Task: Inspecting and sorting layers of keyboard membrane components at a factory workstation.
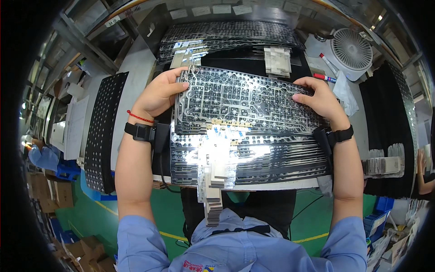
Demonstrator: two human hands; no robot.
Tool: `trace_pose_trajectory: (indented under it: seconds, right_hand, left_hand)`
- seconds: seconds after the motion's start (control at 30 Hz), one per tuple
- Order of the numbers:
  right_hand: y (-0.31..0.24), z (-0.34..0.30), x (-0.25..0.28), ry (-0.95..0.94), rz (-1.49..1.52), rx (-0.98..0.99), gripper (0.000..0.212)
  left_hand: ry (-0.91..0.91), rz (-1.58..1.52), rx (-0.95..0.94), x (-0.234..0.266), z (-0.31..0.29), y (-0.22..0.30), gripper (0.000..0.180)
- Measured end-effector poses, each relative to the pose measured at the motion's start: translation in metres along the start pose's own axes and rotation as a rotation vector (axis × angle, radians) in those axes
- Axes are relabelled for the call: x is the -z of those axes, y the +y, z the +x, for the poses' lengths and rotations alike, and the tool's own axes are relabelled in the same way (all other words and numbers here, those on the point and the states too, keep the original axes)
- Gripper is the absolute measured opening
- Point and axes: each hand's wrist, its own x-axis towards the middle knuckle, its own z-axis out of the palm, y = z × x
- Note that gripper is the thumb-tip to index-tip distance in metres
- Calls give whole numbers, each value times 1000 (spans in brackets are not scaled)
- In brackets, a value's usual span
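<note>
My left hand (162,93) grips the upper left corner of some keyboard membrane sheets (244,97), its thumb on top and fingers behind the edge. My right hand (321,100) pinches their right end in the same way. The sheets are thin and dark, with silvery traces and rows of dots. I cannot tell how many are held. They lie tilted over a fanned stack of membrane sheets (281,158) at the table's front. Pale ribbon tails (213,190) hang from the stack over the front edge. Bright glare hides part of the middle.
Another membrane stack (231,34) lies behind, with pale tails (277,61). At the right back are a white fan (352,49), a red marker (322,77) and a clear plastic bag (346,93). Black dotted sheets (106,131) stand left; a dark stack (385,113) lies right. Another person's arm (423,174) shows far right.
</note>
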Motion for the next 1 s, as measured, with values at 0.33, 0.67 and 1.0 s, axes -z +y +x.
trace_pose_trajectory:
  seconds: [0.33, 0.67, 1.0]
  right_hand:
    - [8, 3, -2, 26, 19, -4, 33]
    - [15, 6, -3, 38, -6, 23, 30]
    - [17, 5, -2, 50, 2, -10, 27]
  left_hand:
    - [45, 104, 6, 5, 5, -7, 28]
    - [47, 77, 1, 9, 7, -7, 28]
    - [-54, 26, -8, 11, 6, -6, 41]
